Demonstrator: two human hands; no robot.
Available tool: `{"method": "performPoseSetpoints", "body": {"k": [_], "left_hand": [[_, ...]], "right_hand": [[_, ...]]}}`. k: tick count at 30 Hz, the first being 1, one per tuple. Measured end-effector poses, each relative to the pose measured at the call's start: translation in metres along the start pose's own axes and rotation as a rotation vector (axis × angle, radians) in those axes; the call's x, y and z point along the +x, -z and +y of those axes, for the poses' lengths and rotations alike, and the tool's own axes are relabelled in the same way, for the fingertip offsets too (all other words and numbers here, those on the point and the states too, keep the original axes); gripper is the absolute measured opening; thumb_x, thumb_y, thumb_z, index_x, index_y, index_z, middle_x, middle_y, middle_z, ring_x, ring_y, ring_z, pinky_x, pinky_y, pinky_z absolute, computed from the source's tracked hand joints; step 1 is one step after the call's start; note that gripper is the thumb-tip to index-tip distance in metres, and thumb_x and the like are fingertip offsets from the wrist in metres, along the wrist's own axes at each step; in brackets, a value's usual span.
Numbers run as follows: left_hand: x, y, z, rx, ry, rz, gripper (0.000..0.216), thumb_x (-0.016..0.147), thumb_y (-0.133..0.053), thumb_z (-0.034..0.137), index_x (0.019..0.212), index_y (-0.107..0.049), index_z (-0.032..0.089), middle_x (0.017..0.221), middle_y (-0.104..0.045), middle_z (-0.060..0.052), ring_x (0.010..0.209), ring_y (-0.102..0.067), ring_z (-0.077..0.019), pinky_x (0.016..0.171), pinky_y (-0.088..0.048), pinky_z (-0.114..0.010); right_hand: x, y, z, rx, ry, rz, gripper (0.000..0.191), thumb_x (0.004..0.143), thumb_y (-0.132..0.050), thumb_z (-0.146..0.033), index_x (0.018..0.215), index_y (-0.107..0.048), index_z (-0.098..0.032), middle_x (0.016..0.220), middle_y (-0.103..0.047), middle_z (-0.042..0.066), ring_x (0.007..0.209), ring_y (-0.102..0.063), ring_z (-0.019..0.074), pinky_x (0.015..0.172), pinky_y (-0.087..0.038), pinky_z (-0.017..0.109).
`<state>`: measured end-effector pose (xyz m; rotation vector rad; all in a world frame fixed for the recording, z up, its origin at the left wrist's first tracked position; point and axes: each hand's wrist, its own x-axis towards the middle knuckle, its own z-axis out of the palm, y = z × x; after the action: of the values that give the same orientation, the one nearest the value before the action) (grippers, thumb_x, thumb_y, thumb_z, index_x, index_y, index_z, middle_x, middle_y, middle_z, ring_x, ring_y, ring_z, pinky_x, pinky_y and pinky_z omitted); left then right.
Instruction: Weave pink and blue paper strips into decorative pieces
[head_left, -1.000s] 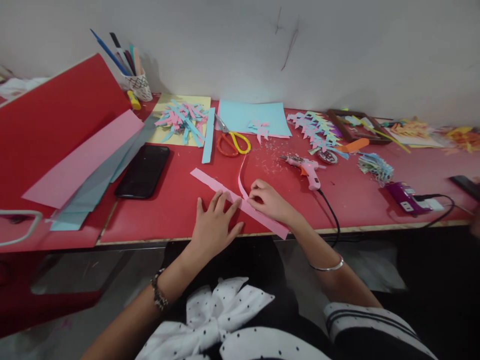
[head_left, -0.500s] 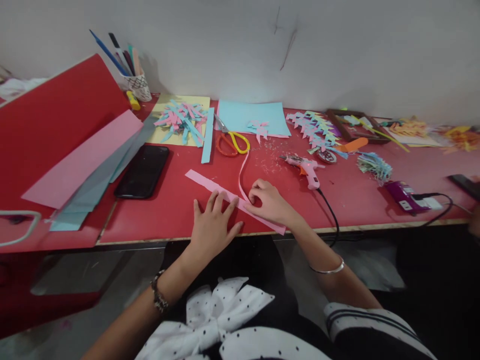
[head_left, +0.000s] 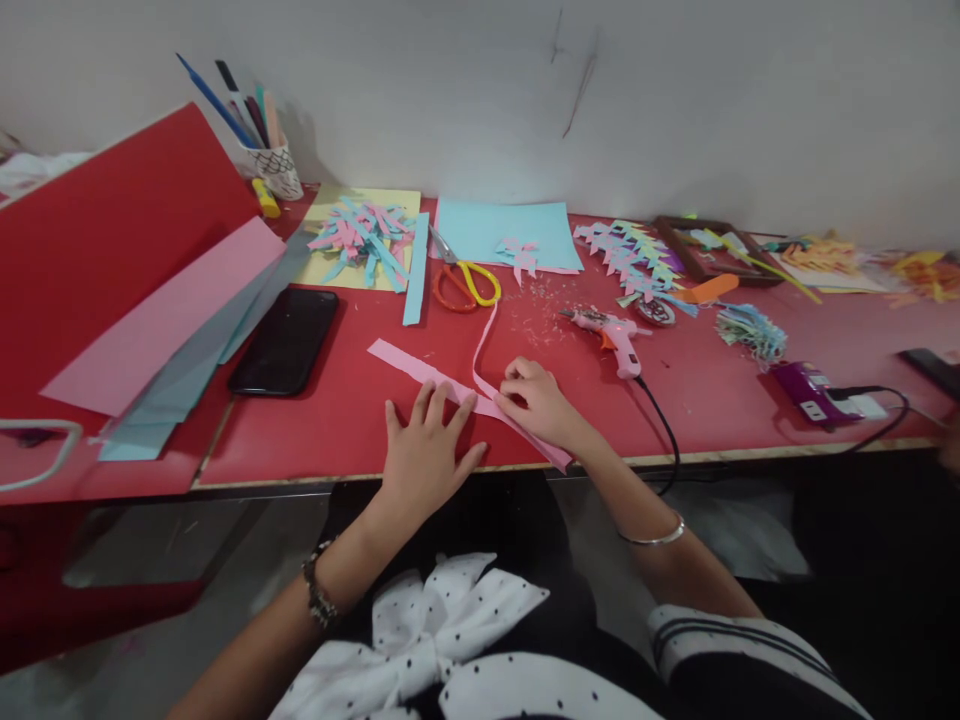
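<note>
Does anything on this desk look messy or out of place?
Yes: tiny scraps litter the red desk between the scissors and glue gun, just beyond the right hand. They look strewn, unlike the paper strips heaped together on the yellow sheet.

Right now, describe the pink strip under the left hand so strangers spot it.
Start on the red tabletop, between the black smartphone and pink glue gun. The pink paper strip slants under the left hand, wider than the thin pink piece curving toward the scissors.
</note>
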<state>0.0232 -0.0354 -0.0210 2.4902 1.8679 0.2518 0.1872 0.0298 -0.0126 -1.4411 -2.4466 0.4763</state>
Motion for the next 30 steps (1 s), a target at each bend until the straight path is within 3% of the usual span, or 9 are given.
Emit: {"method": "performPoseSetpoints", "body": {"k": [3, 6, 11, 17, 23, 30], "left_hand": [[-0.001, -0.003, -0.001, 0.02, -0.023, 0.064, 0.049, 0.082, -0.036, 0.043, 0.126, -0.041, 0.021, 0.13, -0.042, -0.015, 0.122, -0.032, -0.0324, 0.094, -0.023, -0.06], [-0.001, -0.007, -0.002, 0.005, -0.168, 0.127, 0.044, 0.085, -0.033, 0.032, 0.125, -0.041, 0.018, 0.128, -0.045, -0.012, 0.12, -0.037, -0.0246, 0.102, -0.019, -0.05], [0.001, -0.01, -0.001, -0.039, -0.216, 0.084, 0.044, 0.084, -0.036, 0.034, 0.121, -0.046, 0.012, 0.115, -0.056, -0.01, 0.11, -0.046, -0.022, 0.1, -0.028, -0.039], [0.002, -0.005, 0.006, -0.082, -0.139, 0.01, 0.051, 0.081, -0.039, 0.043, 0.123, -0.043, 0.013, 0.115, -0.054, -0.01, 0.11, -0.042, -0.0256, 0.099, -0.027, -0.047], [0.003, -0.001, 0.014, -0.096, -0.083, -0.033, 0.056, 0.078, -0.041, 0.046, 0.125, -0.04, 0.014, 0.113, -0.054, -0.01, 0.108, -0.041, -0.0281, 0.097, -0.026, -0.053], [0.003, -0.001, 0.015, -0.097, -0.072, -0.029, 0.056, 0.078, -0.04, 0.046, 0.125, -0.039, 0.014, 0.11, -0.054, -0.01, 0.108, -0.041, -0.0284, 0.095, -0.027, -0.053]], "right_hand": [[0.0, 0.0, -0.002, 0.028, 0.017, 0.004, 0.019, 0.079, -0.046, -0.024, 0.062, -0.05, -0.016, 0.078, -0.044, 0.002, 0.076, -0.043, 0.0138, 0.07, -0.03, 0.029], [0.003, -0.001, -0.005, 0.03, 0.072, -0.009, 0.014, 0.08, -0.046, -0.022, 0.07, -0.054, -0.016, 0.08, -0.048, 0.002, 0.079, -0.046, 0.0138, 0.074, -0.029, 0.03], [0.01, 0.0, -0.008, -0.073, 0.121, -0.039, 0.015, 0.082, -0.044, -0.022, 0.075, -0.056, -0.016, 0.086, -0.052, 0.004, 0.086, -0.047, 0.016, 0.079, -0.027, 0.033], [0.014, 0.001, -0.005, -0.005, 0.095, -0.074, 0.019, 0.082, -0.043, -0.022, 0.067, -0.054, -0.016, 0.084, -0.049, 0.003, 0.081, -0.047, 0.0129, 0.075, -0.029, 0.03], [0.013, -0.002, -0.004, -0.041, -0.032, -0.069, 0.022, 0.081, -0.044, -0.025, 0.063, -0.052, -0.016, 0.083, -0.044, 0.003, 0.083, -0.041, 0.016, 0.072, -0.028, 0.031], [0.013, -0.001, -0.006, -0.004, -0.038, -0.085, 0.02, 0.081, -0.044, -0.024, 0.065, -0.052, -0.017, 0.083, -0.043, 0.003, 0.084, -0.041, 0.0161, 0.073, -0.027, 0.032]]}}
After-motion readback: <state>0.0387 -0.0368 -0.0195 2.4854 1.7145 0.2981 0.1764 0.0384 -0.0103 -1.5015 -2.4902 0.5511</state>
